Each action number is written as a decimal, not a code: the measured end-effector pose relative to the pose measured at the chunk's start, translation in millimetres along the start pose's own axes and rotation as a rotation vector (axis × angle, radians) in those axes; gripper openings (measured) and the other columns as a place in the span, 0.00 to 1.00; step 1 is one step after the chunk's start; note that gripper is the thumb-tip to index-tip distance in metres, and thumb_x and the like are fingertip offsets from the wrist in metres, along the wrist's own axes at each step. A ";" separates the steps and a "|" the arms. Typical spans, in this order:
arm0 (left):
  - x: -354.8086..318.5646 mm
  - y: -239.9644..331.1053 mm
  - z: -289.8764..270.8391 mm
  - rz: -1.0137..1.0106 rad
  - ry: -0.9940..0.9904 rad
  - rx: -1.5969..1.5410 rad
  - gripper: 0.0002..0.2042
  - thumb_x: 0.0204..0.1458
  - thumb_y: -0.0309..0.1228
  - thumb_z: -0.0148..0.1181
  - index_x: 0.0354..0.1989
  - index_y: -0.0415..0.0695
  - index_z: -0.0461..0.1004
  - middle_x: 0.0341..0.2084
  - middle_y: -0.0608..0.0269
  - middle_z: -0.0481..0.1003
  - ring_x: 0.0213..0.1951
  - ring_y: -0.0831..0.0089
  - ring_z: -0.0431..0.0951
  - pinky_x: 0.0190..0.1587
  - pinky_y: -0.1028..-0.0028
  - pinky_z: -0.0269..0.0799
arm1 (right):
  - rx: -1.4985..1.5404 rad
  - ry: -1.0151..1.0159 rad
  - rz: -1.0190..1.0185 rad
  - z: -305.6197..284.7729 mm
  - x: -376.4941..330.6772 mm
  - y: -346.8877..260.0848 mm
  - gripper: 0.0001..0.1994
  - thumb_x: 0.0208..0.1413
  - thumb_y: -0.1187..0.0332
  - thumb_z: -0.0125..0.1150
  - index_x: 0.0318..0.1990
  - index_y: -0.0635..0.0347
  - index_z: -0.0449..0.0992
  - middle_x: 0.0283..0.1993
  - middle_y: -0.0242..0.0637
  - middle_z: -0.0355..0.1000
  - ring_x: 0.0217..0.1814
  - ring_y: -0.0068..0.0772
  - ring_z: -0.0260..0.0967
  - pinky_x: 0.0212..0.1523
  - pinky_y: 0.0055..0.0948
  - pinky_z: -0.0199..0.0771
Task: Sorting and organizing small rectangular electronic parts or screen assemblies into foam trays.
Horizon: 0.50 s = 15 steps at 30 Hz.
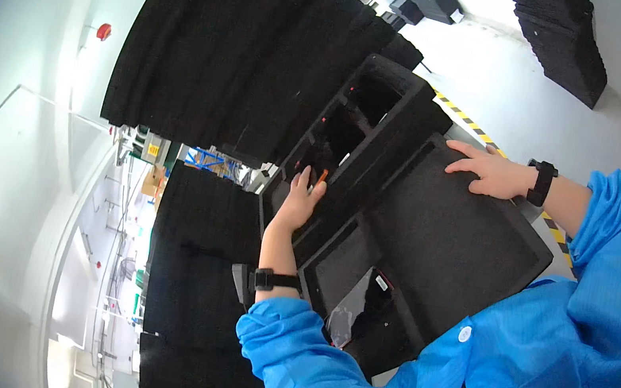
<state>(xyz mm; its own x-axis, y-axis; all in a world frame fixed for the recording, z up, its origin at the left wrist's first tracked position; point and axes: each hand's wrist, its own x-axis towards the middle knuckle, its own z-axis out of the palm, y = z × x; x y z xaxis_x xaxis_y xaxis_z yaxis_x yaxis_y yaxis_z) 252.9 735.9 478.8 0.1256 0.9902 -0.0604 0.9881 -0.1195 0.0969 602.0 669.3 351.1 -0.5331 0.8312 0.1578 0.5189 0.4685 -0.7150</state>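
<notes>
My left hand (298, 202) reaches into one compartment of a long black case (393, 154). Its thumb and fingers are bent around something dark, too hidden to name, and a small orange spot shows beside the thumb. Fingers spread, my right hand (494, 175) lies on the far edge of a black padded tray (456, 240), holding nothing. In the tray's near left part rests a flat, glossy dark panel (369, 315) with a small white label and a reflective surface.
Black pleated curtains (244, 47) hang to the left and ahead of the case. Yellow-and-black striped tape (469, 125) runs along an edge beyond the tray. Black boxes (435, 4) stand farther back, and another black curtain (558, 38) hangs at the upper right.
</notes>
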 end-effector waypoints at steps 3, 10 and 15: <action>9.1 -41.7 -2.1 0.097 -0.012 -0.151 0.28 0.51 0.46 0.41 0.57 0.43 0.49 0.57 0.48 0.46 0.59 0.59 0.43 0.58 0.67 0.43 | 0.060 -0.019 0.041 0.2 2.2 -4.5 0.24 0.40 0.72 0.47 0.51 0.51 0.61 0.64 0.36 0.32 0.65 0.39 0.33 0.60 0.53 0.24; -73.2 -5.5 -5.9 0.032 0.256 -0.008 0.28 0.46 0.41 0.51 0.52 0.38 0.55 0.52 0.49 0.56 0.55 0.59 0.53 0.54 0.67 0.51 | 0.036 -0.005 0.025 2.6 3.4 0.0 0.23 0.40 0.72 0.47 0.50 0.52 0.61 0.64 0.36 0.33 0.64 0.40 0.37 0.59 0.53 0.27; -183.5 -6.3 19.4 -0.089 -0.461 0.056 0.35 0.34 0.41 0.62 0.50 0.36 0.56 0.45 0.46 0.61 0.48 0.56 0.63 0.49 0.67 0.60 | 0.052 0.023 0.007 -3.5 5.9 -7.8 0.24 0.39 0.74 0.47 0.49 0.51 0.62 0.64 0.36 0.35 0.65 0.38 0.34 0.61 0.48 0.26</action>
<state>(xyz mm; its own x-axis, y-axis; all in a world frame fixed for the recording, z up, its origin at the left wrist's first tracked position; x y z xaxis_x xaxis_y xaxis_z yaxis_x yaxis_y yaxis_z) 225.3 553.5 469.9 0.0536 0.8629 -0.5025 0.9985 -0.0515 0.0181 597.1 671.5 360.0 -0.5136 0.8414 0.1680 0.4865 0.4469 -0.7507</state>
